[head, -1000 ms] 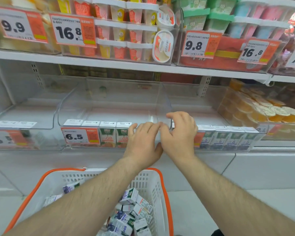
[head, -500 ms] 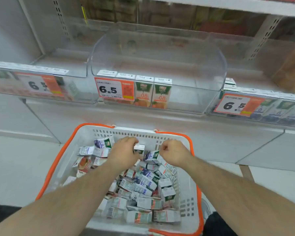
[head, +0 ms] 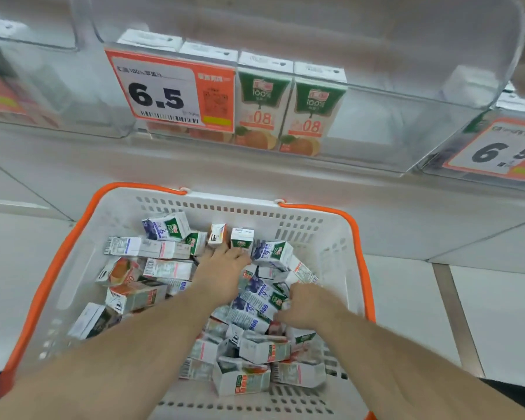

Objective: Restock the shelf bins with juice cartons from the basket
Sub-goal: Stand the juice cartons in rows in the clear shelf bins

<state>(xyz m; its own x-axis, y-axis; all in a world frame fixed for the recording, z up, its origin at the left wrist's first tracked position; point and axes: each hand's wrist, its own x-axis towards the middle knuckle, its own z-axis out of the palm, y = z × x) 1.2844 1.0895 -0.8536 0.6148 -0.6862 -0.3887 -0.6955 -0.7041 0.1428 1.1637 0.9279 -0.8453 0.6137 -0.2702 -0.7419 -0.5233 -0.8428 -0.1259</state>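
Small rectangular paper juice cartons [head: 249, 301] lie jumbled in a white plastic basket with orange rim [head: 315, 234]. Left hand [head: 222, 269] spreads flat over them; right hand [head: 308, 304] curls among cartons, grip unclear. Cartons look light, stiff, crushable; likely best pinched across flat sides.

The basket [head: 331, 237] is sitting on the floor in front of the shelf, with a heap of juice cartons [head: 255, 301] lying loose inside it. Both hands are reaching down into that heap, the left hand [head: 222, 271] lying farther in toward the shelf and the right hand [head: 308, 306] nearer and to its right. Above and behind the basket, the middle shelf bin [head: 406, 122] is holding a row of cartons [head: 288, 113] standing at its front left, with its right part bare, and further bins are sitting to either side.
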